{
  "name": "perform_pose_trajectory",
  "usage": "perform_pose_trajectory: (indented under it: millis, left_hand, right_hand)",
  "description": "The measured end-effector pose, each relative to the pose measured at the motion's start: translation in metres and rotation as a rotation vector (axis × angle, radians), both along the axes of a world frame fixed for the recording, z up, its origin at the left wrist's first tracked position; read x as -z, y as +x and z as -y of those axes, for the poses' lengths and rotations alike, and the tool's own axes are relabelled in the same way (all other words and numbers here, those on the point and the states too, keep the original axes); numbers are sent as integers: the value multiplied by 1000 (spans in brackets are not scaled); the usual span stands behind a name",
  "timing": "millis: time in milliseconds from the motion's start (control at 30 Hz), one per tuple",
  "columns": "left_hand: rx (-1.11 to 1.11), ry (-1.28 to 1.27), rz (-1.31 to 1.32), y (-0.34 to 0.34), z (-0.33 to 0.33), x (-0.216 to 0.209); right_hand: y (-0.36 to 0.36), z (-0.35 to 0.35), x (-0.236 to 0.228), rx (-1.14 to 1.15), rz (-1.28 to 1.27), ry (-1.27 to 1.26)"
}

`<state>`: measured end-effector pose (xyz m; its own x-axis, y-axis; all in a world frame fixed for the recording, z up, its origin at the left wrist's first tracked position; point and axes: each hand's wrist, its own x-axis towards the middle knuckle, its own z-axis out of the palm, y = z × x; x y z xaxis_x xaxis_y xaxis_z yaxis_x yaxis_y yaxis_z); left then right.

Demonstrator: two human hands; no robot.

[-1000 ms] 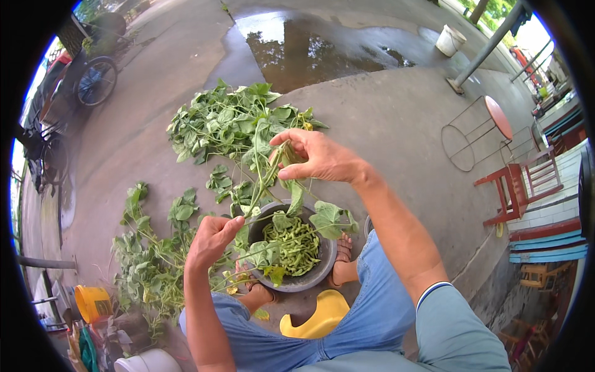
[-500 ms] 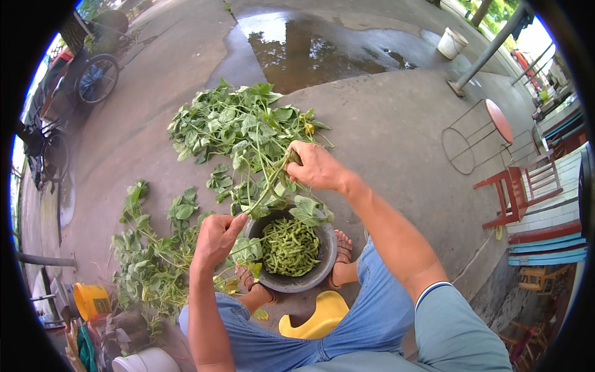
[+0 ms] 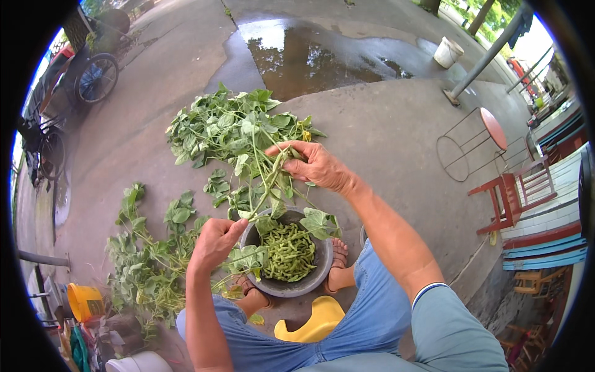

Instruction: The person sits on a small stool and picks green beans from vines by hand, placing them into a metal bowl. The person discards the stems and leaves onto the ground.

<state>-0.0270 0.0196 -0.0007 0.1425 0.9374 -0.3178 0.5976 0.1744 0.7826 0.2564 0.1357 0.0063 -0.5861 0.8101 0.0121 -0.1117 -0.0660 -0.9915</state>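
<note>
My left hand (image 3: 218, 242) is closed round the stem of a leafy green bean plant (image 3: 268, 189), which slants up and away over the bowl. Higher up the stem, my right hand (image 3: 319, 166) has its thumb and index finger around green bean pods (image 3: 294, 153); its other fingers are partly hidden. Below both hands, a dark grey bowl (image 3: 325, 263) stands between my feet. Many short, plump green pods (image 3: 288, 253) lie in it, and the plant's leaves hang over its rim.
Beyond the bowl lies a heap of leafy bean plants (image 3: 214, 121), with more plants (image 3: 145, 257) to the left. A yellow plastic stool (image 3: 322, 316) is beneath me. A wheeled cart (image 3: 96, 77) stands far left, a round stool (image 3: 493, 128) and wooden chair (image 3: 511, 195) right. A puddle (image 3: 304, 62) lies ahead.
My right hand's fingers have loosened and the index finger has stretched out along the pods. My left hand keeps its hold on the stem, and the view has shifted slightly.
</note>
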Motion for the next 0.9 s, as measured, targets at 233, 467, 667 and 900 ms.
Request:
perform_pose_trajectory:
  millis: [233, 467, 667, 900]
  left_hand:
    - [31, -85, 104, 3, 1, -7]
    - [17, 163, -234, 10, 6, 2]
    - [70, 257, -357, 28, 11, 9]
    - [68, 278, -448, 47, 15, 9]
  right_hand:
    - [1, -1, 0, 16, -20, 78]
    - [-6, 9, 19, 392, 931, 834]
    - [-5, 1, 71, 444, 968, 832]
    - [-12, -11, 119, 480, 1243, 849]
